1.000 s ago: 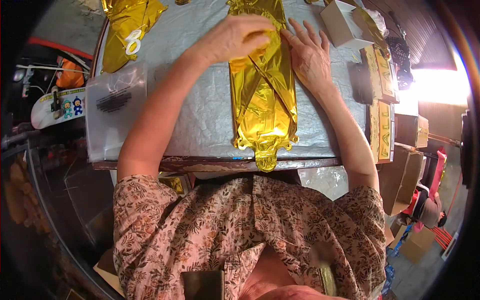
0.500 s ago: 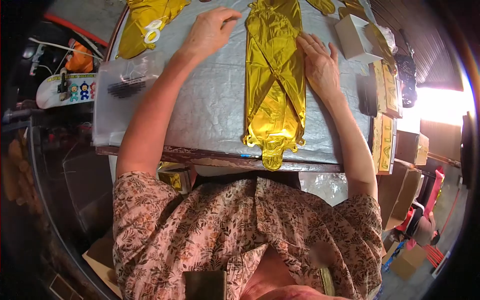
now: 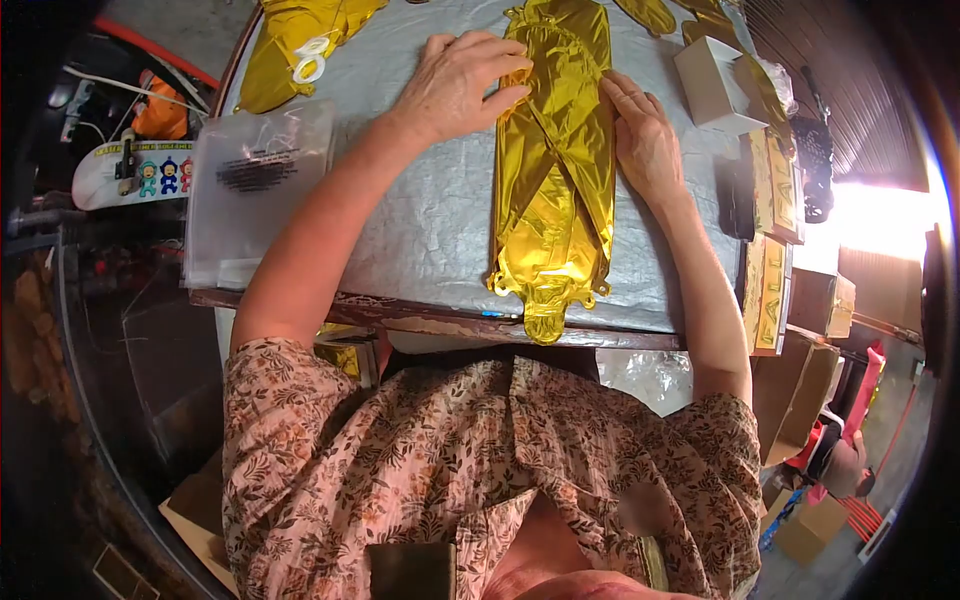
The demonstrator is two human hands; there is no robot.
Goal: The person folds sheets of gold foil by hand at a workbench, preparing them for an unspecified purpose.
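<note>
A folded gold foil balloon (image 3: 555, 170) lies lengthwise on the grey-covered table (image 3: 410, 220), its tabbed end hanging over the near edge. My left hand (image 3: 460, 88) is at the foil's left edge, with thumb and fingertips touching it; the fingers are apart, and whether they pinch any foil cannot be made out. Along the right edge rests my right hand (image 3: 645, 135), fingers extended and fingertips on the foil, holding nothing.
Clear plastic bags (image 3: 255, 200) lie at the table's left. More gold foil (image 3: 295, 50) with a white ribbon roll (image 3: 310, 62) is at the back left. A white box (image 3: 715, 85) and cardboard boxes (image 3: 770, 290) stand at the right.
My left hand has moved right and slightly down, from above the table onto the foil's left edge. My right hand has stayed nearly in place.
</note>
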